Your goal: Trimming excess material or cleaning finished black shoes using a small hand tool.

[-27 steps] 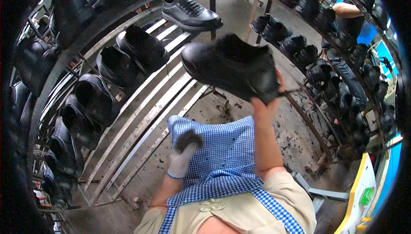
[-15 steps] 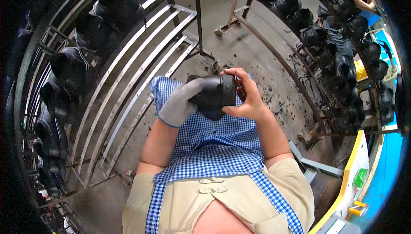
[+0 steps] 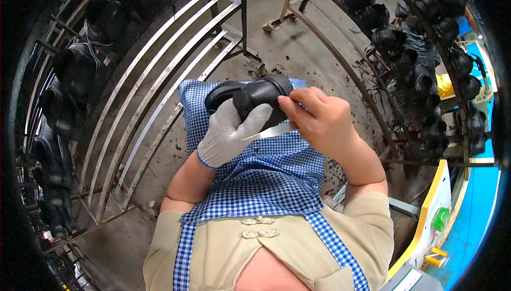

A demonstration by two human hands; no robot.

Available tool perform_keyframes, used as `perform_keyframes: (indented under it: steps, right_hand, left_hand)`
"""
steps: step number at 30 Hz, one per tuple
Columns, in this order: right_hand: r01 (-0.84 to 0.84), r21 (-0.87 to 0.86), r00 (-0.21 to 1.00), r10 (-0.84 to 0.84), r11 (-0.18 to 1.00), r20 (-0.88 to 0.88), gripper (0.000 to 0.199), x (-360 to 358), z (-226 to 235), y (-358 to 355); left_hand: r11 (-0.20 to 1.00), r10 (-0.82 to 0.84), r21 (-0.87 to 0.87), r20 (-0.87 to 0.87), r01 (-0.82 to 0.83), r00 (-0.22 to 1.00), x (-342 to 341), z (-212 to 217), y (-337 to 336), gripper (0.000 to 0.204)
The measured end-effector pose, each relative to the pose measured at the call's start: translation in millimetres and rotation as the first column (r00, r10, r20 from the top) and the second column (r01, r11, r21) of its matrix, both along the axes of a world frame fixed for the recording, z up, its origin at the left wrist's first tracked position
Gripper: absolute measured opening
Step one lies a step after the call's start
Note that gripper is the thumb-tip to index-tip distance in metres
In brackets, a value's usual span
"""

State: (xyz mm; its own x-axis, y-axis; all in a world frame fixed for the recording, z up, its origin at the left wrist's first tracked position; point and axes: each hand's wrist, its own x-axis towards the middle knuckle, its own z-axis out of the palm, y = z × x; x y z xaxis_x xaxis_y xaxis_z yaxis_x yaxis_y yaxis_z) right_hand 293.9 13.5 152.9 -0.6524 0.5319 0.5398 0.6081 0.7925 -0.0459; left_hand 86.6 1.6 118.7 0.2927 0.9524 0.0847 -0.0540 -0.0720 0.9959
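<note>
A black shoe (image 3: 250, 94) lies on my lap over a blue-and-white checked apron (image 3: 266, 184). My left hand (image 3: 229, 134), in a grey knit glove, grips the shoe from the near side, its fingers wrapped over the heel end. My bare right hand (image 3: 319, 120) holds a thin metal blade (image 3: 271, 131) whose tip points left, against the shoe's lower edge just under the gloved fingers.
A metal rack (image 3: 149, 88) of curved rails stands at the left with several black shoes (image 3: 80, 67) on it. Another rack (image 3: 404, 51) full of black shoes runs along the right. The concrete floor (image 3: 298, 51) between them is littered with dark scraps. A yellow and blue machine edge (image 3: 442, 206) is at the lower right.
My right hand brought the black shoe down from rack height to my lap. My gloved left hand took hold of it, and my right hand now has a blade at the shoe's edge.
</note>
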Motion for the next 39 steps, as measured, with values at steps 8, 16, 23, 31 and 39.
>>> perform_keyframes:
  steps: [8, 16, 23, 31, 39]
  right_hand:
    - [0.054, 0.038, 0.977, -0.045, 0.998, -0.208, 0.024, -6.1, -32.6, 11.5]
    - [-0.083, -0.153, 0.903, 0.010, 0.985, -0.430, 0.031, 2.4, -36.4, 17.4]
    - [0.092, 0.167, 0.995, -0.098, 0.982, 0.030, 0.024, 0.1, -3.8, 3.2]
    - [0.107, 0.183, 0.971, -0.142, 0.977, 0.191, 0.031, 3.9, 2.7, 7.7]
    - [0.107, 0.086, 0.950, -0.077, 0.990, -0.302, 0.033, 7.2, -24.2, 15.7]
  left_hand:
    - [0.984, 0.170, 0.072, -0.057, -0.166, 0.984, 9.4, -5.1, -6.6, 0.025]
    - [0.975, 0.200, 0.099, -0.024, -0.197, 0.980, 15.5, -13.1, -10.1, 0.025]
    - [0.866, 0.290, 0.439, -0.056, -0.237, 0.955, 25.8, -28.9, -1.2, 0.018]
    - [0.795, 0.347, 0.585, -0.224, -0.159, 0.911, 27.0, -30.0, 2.7, 0.015]
    - [0.924, 0.253, 0.325, -0.126, -0.202, 0.959, 24.7, -16.3, -5.6, 0.017]
